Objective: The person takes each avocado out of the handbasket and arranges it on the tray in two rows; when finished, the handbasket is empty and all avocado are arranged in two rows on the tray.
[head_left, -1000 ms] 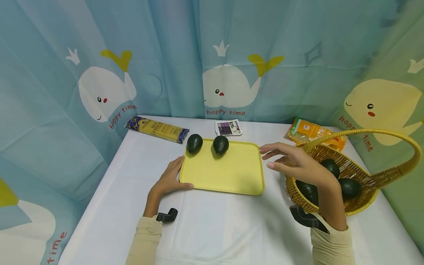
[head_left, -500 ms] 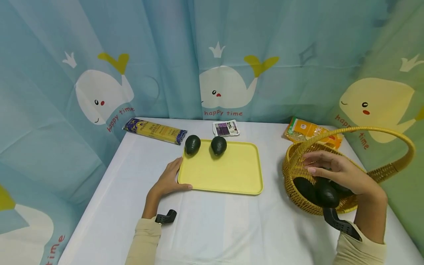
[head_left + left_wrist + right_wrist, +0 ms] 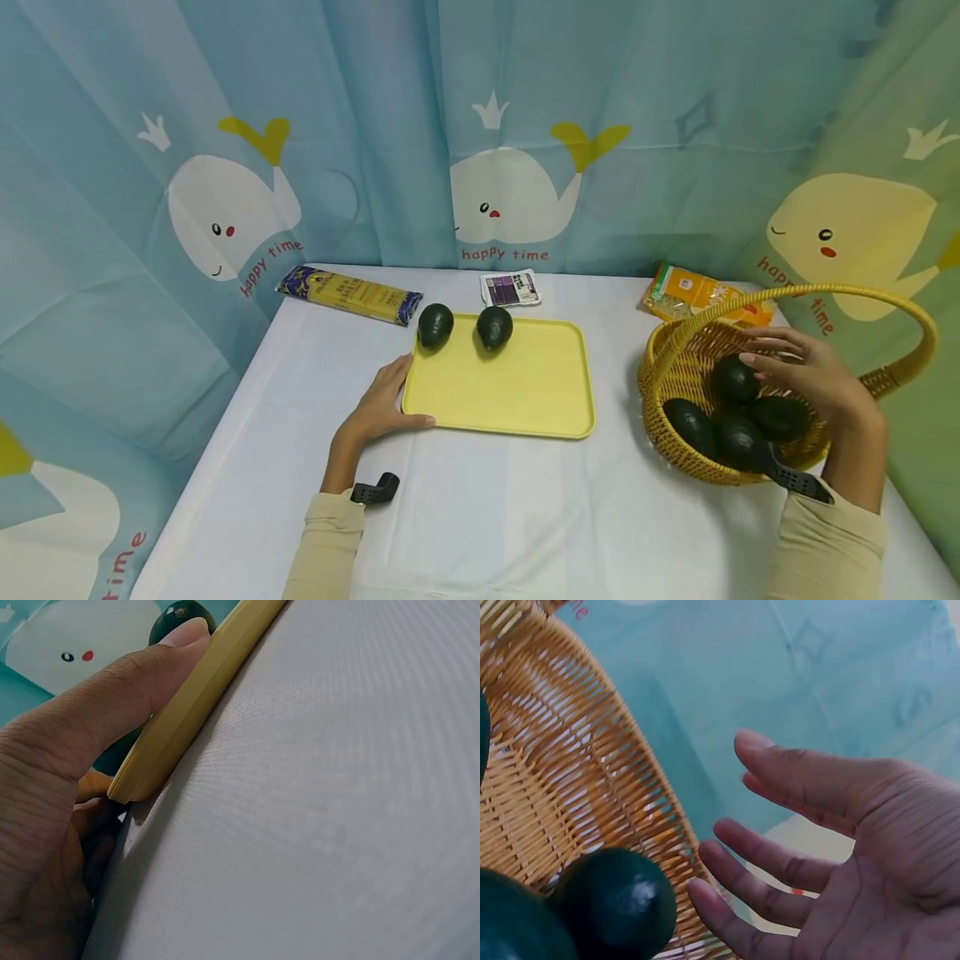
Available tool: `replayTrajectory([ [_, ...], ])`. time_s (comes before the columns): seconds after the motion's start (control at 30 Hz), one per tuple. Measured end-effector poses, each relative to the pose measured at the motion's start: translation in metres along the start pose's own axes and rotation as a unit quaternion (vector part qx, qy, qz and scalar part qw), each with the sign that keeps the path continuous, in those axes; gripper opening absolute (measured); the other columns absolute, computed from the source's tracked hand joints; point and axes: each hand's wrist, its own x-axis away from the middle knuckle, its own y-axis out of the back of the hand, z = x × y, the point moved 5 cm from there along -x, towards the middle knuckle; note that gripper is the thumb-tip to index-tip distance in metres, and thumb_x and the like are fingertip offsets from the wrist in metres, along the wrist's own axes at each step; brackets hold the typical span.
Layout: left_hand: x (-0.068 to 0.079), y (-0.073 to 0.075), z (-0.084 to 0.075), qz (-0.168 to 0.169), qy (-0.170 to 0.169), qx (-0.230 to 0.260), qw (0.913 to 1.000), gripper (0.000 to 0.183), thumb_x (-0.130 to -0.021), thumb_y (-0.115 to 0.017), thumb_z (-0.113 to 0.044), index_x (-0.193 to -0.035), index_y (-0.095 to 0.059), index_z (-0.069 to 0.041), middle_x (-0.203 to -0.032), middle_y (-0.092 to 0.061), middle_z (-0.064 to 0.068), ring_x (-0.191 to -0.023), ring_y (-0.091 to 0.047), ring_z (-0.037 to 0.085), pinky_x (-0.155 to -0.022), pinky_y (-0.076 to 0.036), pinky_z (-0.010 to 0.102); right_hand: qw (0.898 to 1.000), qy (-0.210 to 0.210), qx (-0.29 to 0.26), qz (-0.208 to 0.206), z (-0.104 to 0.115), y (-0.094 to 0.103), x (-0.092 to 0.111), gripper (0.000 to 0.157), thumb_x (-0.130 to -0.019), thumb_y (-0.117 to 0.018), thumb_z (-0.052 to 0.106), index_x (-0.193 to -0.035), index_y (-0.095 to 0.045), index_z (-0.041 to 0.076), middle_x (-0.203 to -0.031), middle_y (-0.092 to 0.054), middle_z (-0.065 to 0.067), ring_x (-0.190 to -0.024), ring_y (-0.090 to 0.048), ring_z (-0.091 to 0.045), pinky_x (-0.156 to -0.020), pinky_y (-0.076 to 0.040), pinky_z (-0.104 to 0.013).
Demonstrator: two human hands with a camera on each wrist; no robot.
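My left hand (image 3: 377, 406) grips the near left corner of a yellow tray (image 3: 525, 392), thumb along the front rim and fingers at the left side; in the left wrist view the thumb lies on the tray's edge (image 3: 199, 694). Two dark green avocados, one at the back left corner (image 3: 436, 326) and another avocado (image 3: 495, 328) beside it, lie on the tray. On the right, my right hand (image 3: 813, 375) hovers over a wicker basket (image 3: 652, 417) holding several avocados (image 3: 735, 380). In the right wrist view its fingers (image 3: 761, 889) are spread loosely, holding nothing, near an avocado (image 3: 619, 900).
Behind the tray lie a yellow-and-blue long packet (image 3: 348, 294) and a small white-and-purple sachet (image 3: 512, 288). An orange bag (image 3: 693, 292) sits behind the basket. The basket's tall handle (image 3: 825, 289) arches over its right side. A whale-print curtain (image 3: 375, 125) hangs around the white-covered table (image 3: 480, 517).
My right hand has moved rightward from beside the tray to over the basket, shifting slightly further right and uncovering avocados. The left hand has kept its hold on the tray.
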Motion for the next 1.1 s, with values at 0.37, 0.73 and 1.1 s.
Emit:
replayTrajectory([
  [0.37,-0.001,0.001,-0.001,-0.004,-0.005,-0.007,1.0,0.124,-0.067,-0.084,-0.052,-0.157,-0.013,-0.006,-0.163,-0.018,0.016,-0.15,-0.015,0.036,-0.119,-0.021,0.056,0.999,-0.032,0.027,-0.014,-0.025,0.005,-0.008,0.027,-0.097,-0.062,0.019,-0.116,-0.055,0.037,-0.091,-0.061,0.03,-0.077,-0.065,0.0,-0.062,-0.055,-0.023],
  [0.73,0.001,0.001,-0.001,0.001,0.008,-0.005,1.0,0.124,-0.067,-0.084,-0.052,-0.158,-0.013,-0.007,-0.163,-0.017,0.015,-0.151,-0.014,0.035,-0.12,-0.02,0.055,0.997,-0.063,0.019,0.028,-0.036,-0.002,-0.02,0.035,-0.096,-0.064,0.023,-0.128,-0.055,0.012,-0.098,-0.059,0.022,-0.085,-0.064,0.004,-0.072,-0.059,-0.025],
  [1.1,0.001,0.0,-0.001,0.0,0.007,0.001,1.0,0.124,-0.066,-0.084,-0.053,-0.158,-0.013,-0.007,-0.163,-0.017,0.015,-0.151,-0.014,0.035,-0.119,-0.02,0.056,0.991,-0.095,0.002,0.093,-0.041,-0.019,-0.033,0.042,-0.098,-0.061,0.024,-0.136,-0.049,0.012,-0.14,-0.026,-0.044,-0.089,-0.057,0.005,-0.08,-0.059,-0.031],
])
